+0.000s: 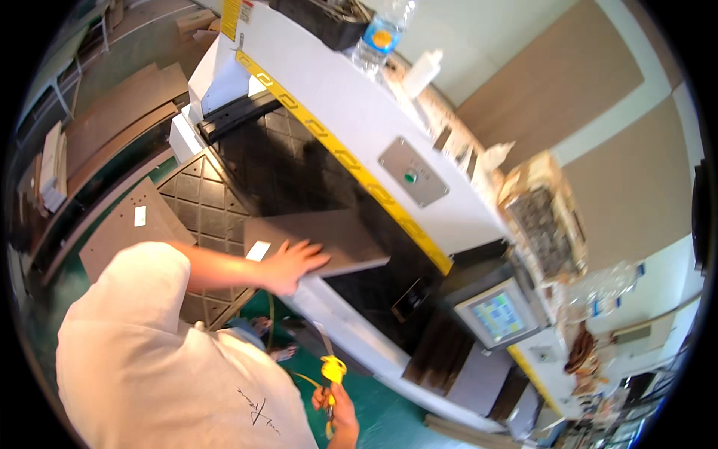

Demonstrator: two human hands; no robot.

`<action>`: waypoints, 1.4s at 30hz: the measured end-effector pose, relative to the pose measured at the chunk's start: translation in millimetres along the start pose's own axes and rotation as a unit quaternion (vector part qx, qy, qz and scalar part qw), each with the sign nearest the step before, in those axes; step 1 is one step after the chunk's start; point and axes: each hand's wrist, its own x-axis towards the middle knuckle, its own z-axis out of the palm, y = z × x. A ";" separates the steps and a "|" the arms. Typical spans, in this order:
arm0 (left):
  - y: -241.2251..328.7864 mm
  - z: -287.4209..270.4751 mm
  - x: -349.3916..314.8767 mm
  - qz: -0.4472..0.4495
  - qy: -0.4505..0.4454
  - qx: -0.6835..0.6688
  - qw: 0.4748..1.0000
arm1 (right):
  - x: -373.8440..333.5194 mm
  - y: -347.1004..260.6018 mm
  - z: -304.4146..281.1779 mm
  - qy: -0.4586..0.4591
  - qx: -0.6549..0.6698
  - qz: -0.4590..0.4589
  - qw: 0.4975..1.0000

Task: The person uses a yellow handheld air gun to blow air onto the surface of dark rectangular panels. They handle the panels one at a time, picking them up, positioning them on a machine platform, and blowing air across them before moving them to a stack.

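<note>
My left hand (292, 268) lies with fingers spread on a grey-brown board (340, 236). A small white label (258, 251) is on the board beside my wrist. The board rests on the dark bed of a white machine (340, 97), below its yellow strip. My right hand (336, 415), low in the picture, is closed around a yellow air blow gun (333, 368). Its thin nozzle points up toward the machine's near edge, and a yellow hose shows beside it. The blow gun is apart from the board.
Another labelled board (134, 224) lies on the black ribbed table (198, 194) at left. Stacked boards (123, 112) stand farther left. A screen (497, 318) juts out at right. A water bottle (381, 37), white squeeze bottle (422, 72) and wrapped block (542, 217) sit on the machine.
</note>
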 end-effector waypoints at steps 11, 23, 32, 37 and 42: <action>-26.6 138.1 -0.2 -0.124 0.189 0.105 0.968 | -3.5 -84.5 24.2 0.007 -0.273 0.136 0.952; -191.9 -9.2 156.2 0.110 0.014 0.174 0.979 | 55.2 -201.6 171.4 -0.070 -0.638 0.135 0.755; -238.2 -21.7 142.8 0.078 0.127 0.160 0.976 | 78.1 -245.0 167.4 0.013 -0.624 0.127 0.771; -287.8 -46.4 94.8 -0.094 0.225 0.171 0.955 | 107.4 -249.3 170.2 0.281 -0.621 -0.075 0.728; -326.6 -35.9 54.0 -0.263 0.346 0.160 0.887 | 84.4 -219.8 168.7 -0.003 -0.559 0.048 0.828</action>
